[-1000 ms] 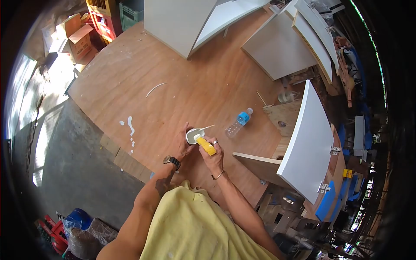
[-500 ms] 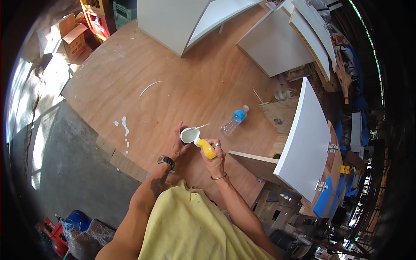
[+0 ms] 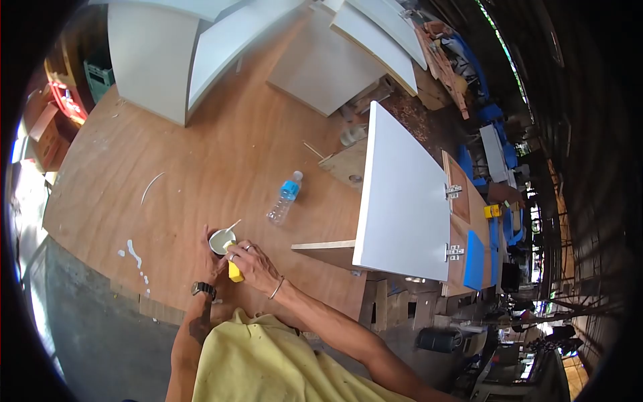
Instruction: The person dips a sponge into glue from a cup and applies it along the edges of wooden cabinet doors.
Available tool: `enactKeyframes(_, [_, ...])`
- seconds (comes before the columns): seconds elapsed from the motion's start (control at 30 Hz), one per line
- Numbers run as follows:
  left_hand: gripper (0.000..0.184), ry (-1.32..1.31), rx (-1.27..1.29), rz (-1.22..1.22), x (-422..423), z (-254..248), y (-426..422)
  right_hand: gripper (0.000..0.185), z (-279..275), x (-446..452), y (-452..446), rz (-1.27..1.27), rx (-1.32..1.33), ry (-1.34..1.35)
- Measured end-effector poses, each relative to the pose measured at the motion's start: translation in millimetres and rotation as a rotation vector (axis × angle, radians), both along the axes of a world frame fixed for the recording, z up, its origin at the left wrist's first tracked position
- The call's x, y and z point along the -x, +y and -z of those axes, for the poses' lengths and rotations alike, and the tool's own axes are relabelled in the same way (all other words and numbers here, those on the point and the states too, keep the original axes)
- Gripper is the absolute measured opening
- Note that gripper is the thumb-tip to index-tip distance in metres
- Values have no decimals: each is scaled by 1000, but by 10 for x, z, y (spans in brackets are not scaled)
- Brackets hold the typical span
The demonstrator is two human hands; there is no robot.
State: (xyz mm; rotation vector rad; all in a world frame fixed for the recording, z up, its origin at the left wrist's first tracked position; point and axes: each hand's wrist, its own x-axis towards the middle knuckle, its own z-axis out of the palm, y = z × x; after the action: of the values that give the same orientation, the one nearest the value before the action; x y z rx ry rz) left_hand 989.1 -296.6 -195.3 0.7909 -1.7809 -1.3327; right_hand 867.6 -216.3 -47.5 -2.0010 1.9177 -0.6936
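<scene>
My left hand (image 3: 209,260) is wrapped round a small white cup (image 3: 220,240) at the near part of the plywood table (image 3: 221,167). A thin stick (image 3: 234,226) leans out over the cup's rim. My right hand (image 3: 253,262) grips a yellow squeeze bottle (image 3: 235,271), its top end at the cup's rim and its base toward me. The fingers cover much of the bottle. Whether anything flows from it I cannot see. Beyond my hands a clear plastic bottle with a blue label (image 3: 280,204) lies on its side.
A white panel with hinges (image 3: 405,201) stands at the right. Large white panels (image 3: 151,63) and a grey-white board (image 3: 328,67) stand at the back. White spills (image 3: 134,254) and a thin curved strip (image 3: 151,186) lie on the left part of the table.
The view has swung to the right, so everything sits further left. My right hand has turned over the yellow bottle, which now stands steeper against the cup.
</scene>
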Motion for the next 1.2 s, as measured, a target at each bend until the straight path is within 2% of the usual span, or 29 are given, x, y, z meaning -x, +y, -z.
enactKeyframes(0.2, [98, -15, 10, -28, 10, 99, 12, 46, -193, -55, -100, 177, 44, -78])
enactKeyframes(0.3, [98, -35, 32, -29, 24, 31, 1, 43, 42, -48, -98, 328, -5, -110])
enactKeyframes(0.43, [96, -67, 17, -38, 1, 112, -10, 35, 74, -8, -94, 460, 49, -163])
enactKeyframes(0.53, [92, -54, -20, -13, -9, -72, 3, 29, -17, 37, -184, 585, -60, -325])
enactKeyframes(0.57, [92, -32, -50, -15, 38, -71, 25, 27, -18, 44, -198, 657, -89, -479])
enactKeyframes(0.63, [92, -3, -101, -27, 42, -31, 10, 27, 207, 128, -200, 695, -352, -930])
enactKeyframes(0.67, [93, -8, -211, -15, 30, -17, 17, 27, 361, 166, -146, 700, -329, -1048])
enactKeyframes(0.73, [93, -16, -272, -15, 25, 3, 8, 28, 633, 181, -67, 699, -293, -1295])
enactKeyframes(0.77, [93, -23, -305, -17, 9, 27, 17, 27, 699, 169, -54, 732, -270, -1316])
enactKeyframes(0.8, [95, -54, -75, -25, 7, 21, 21, 26, 669, 189, -13, 766, -249, -1335])
enactKeyframes(0.87, [96, -61, -60, -29, -5, 26, 10, 25, 620, 224, 64, 798, -247, -1319])
enactKeyframes(0.9, [97, -60, -52, -28, 0, 85, 17, 26, 561, 223, 77, 801, -248, -1245])
enactKeyframes(0.97, [99, -35, -244, -32, 27, 215, 22, 28, 436, 206, 120, 809, -247, -1092])
enactKeyframes(1.0, [99, -21, -341, -35, 31, 271, 25, 29, 294, 189, 143, 744, -163, -1149])
enactKeyframes(1.03, [99, -34, -269, -27, 16, 213, 38, 30, 87, 144, 173, 677, -82, -1203])
enactKeyframes(1.1, [99, -58, -127, -17, 14, -22, 29, 32, -439, 84, 210, 589, 22, -1232])
enactKeyframes(1.2, [99, -72, -289, -27, 23, -94, 35, 31, -1517, 104, 292, 554, 84, -1269])
